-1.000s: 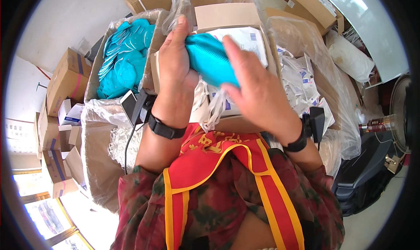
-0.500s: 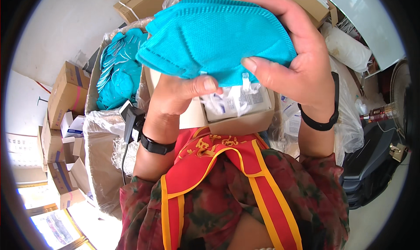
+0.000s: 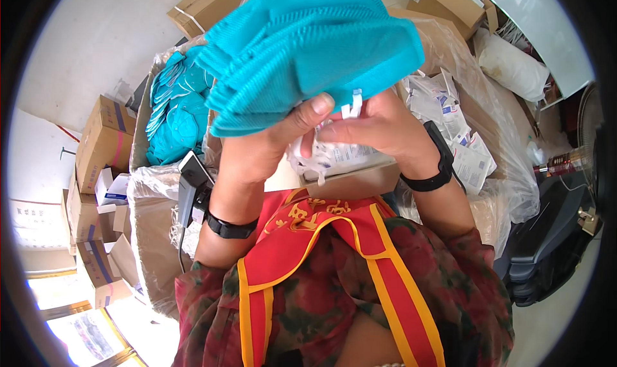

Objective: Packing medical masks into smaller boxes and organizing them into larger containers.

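Note:
A thick stack of teal folded face masks [image 3: 315,52] is held up before me, tilted, with its layers fanned at the left. My left hand [image 3: 260,148] grips its lower left edge, thumb in front; its other fingers are hidden behind. Below the stack, my right hand [image 3: 392,129] is closed around the white elastic straps [image 3: 351,105] at the lower edge, its thumb pointing left. Some of its fingers are hidden. Beneath both hands stands a small open cardboard box [image 3: 353,182] holding white printed packets [image 3: 350,155], with loose straps hanging over them.
At the left, a plastic-lined carton [image 3: 138,142] holds many loose teal masks [image 3: 180,119]. A large plastic-lined carton [image 3: 495,103] at the right contains white packets [image 3: 468,161]. A dark device on a stand [image 3: 194,180] is beside my left wrist. Brown cartons [image 3: 103,139] are stacked farther left.
My right hand has moved from the stack's right side down and left to the straps under it. The stack has risen slightly and tilted, and its layers are spread more.

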Demonstrator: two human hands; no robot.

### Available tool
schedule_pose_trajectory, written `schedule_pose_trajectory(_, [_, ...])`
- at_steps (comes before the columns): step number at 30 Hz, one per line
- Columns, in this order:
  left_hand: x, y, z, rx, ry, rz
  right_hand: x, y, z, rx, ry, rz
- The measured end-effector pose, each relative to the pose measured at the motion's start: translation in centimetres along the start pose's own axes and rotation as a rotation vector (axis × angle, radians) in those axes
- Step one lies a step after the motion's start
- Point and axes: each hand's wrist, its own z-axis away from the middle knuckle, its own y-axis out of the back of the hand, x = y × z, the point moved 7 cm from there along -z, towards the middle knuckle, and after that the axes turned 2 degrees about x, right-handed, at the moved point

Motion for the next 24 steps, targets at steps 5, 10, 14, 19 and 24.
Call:
schedule_pose_trajectory(5, [0.4, 5.8, -0.6, 0.045, 0.050, 0.138, 0.0, 2.4, 0.9, 0.032, -0.160, 0.389])
schedule_pose_trajectory(10, [-0.6, 8.7, -0.4, -0.057, 0.045, 0.432, 0.0, 2.5, 3.4, -0.075, -0.218, 0.593])
schedule_pose_trajectory(14, [-2.3, 8.5, -0.3, -0.012, 0.050, 0.684, 1.7, 2.3, 4.2, -0.111, -0.341, 0.372])
schedule_pose_trajectory(19, [-1.4, 5.4, 0.4, -0.348, -0.135, 1.008, 4.8, -0.6, 4.0, -0.266, -0.487, 0.423])
schedule_pose_trajectory(24, [-1.8, 3.9, 0.9, -0.815, 0.030, 1.184, 5.2, 0.6, 3.9, -0.216, -0.398, 0.405])
